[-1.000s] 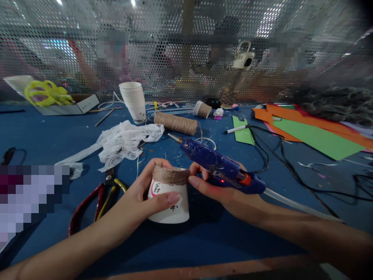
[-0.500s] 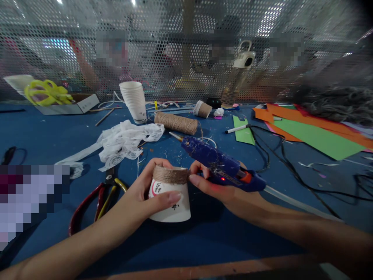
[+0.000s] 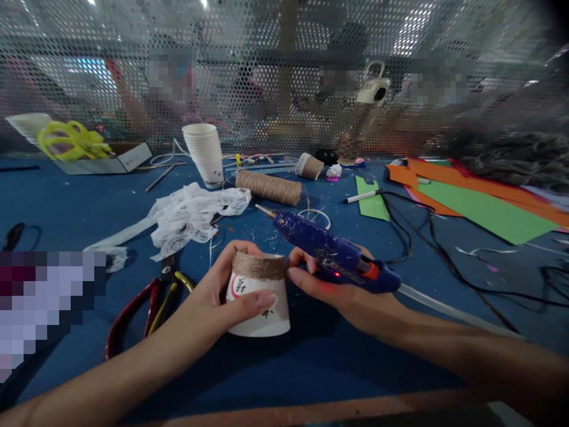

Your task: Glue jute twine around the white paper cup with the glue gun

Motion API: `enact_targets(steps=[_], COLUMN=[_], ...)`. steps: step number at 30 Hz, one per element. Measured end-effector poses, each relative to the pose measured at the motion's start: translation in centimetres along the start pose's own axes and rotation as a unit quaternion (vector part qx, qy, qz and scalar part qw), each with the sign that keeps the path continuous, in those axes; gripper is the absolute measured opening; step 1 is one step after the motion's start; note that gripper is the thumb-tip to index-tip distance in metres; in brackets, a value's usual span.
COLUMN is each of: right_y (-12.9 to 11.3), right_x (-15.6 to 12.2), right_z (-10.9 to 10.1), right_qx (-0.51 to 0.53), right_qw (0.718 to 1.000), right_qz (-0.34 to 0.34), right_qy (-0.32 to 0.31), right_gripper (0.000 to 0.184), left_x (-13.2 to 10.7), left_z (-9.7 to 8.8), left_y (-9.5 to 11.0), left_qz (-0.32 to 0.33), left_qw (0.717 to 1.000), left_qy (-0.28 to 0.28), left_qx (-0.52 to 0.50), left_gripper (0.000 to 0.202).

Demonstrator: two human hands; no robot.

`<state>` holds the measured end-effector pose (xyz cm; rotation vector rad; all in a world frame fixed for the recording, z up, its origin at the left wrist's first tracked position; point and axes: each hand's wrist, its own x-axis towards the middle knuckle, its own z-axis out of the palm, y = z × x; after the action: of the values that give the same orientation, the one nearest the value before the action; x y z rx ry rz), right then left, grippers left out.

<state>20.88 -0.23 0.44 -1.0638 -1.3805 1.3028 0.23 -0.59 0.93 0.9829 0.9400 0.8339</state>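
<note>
An upturned white paper cup (image 3: pixel 260 308) stands on the blue table, its top band wrapped in brown twine. My left hand (image 3: pixel 224 296) is curled round the cup's left side, thumb across the front. My right hand (image 3: pixel 331 287) grips a blue hot glue gun (image 3: pixel 331 252), its metal nozzle pointing up and left, away from the cup. The right fingertips touch the cup's twine band. A clear glue stick juts from the gun's rear.
Red and yellow pliers (image 3: pixel 146 305) lie left of the cup. White lace (image 3: pixel 191 216), a twine spool (image 3: pixel 269 187), a stack of paper cups (image 3: pixel 204 154), black cables (image 3: pixel 427 243) and coloured paper sheets (image 3: pixel 480 201) lie beyond. A mesh screen (image 3: pixel 284 71) closes the back, with people behind it.
The glue gun has wobbled slightly, its nozzle ending about where it began. Both hands and the cup have stayed nearly still.
</note>
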Motion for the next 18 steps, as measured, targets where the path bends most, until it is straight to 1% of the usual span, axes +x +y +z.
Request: enact_targets(steps=[4, 8, 10, 13, 18], right_y=[0.1, 0.1, 0.1, 0.3, 0.6], right_x=[0.0, 0.2, 0.3, 0.6, 0.8], right_z=[-0.1, -0.4, -0.6, -1.0, -1.4], right_qx=[-0.007, -0.037, -0.050, -0.041, -0.030], right_qw=[1.000, 0.999, 0.998, 0.998, 0.998], right_qz=[-0.008, -0.024, -0.027, -0.042, -0.049], right_qy=[0.000, -0.009, -0.017, -0.024, -0.019], right_gripper=[0.028, 0.029, 0.029, 0.030, 0.028], left_x=[-0.1, -0.2, -0.2, -0.2, -0.2], left_z=[0.0, -0.3, -0.5, -0.6, -0.4], left_y=[0.1, 0.1, 0.2, 0.3, 0.9], left_qz=[0.001, -0.035, -0.038, -0.018, -0.008], left_qw=[1.000, 0.999, 0.999, 0.998, 0.997], left_qy=[0.000, -0.005, 0.016, 0.051, 0.076], left_qx=[0.006, 0.001, 0.005, 0.018, -0.006], left_gripper=[0.049, 0.065, 0.069, 0.066, 0.068])
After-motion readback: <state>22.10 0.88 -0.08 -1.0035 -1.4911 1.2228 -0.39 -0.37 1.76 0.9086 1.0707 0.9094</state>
